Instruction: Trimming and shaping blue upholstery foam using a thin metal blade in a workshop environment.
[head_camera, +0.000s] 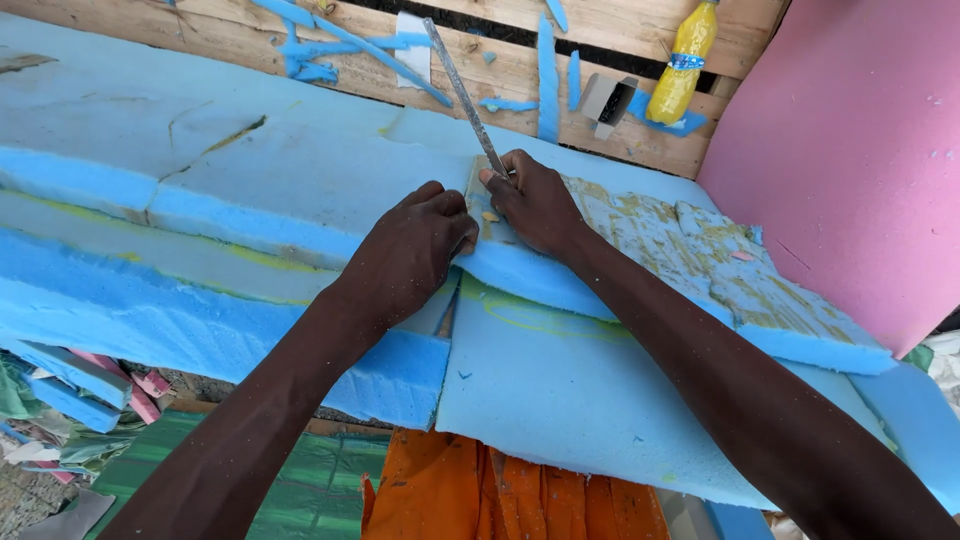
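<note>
A long metal blade is gripped in the right hand, its near end hidden under the fingers and its far end angled away over the wooden planks. The blade is laid across the top blue foam slab at the seam with a glue-stained foam piece to the right. The left hand is clenched into a fist and pressed on the foam just beside the right hand; nothing can be seen inside its grip. More foam slabs are stacked beneath. A yellow bottle and blue foam scraps are seen on the far planks. A pink foam sheet stands at right, and orange cloth hangs at the near edge.
</note>
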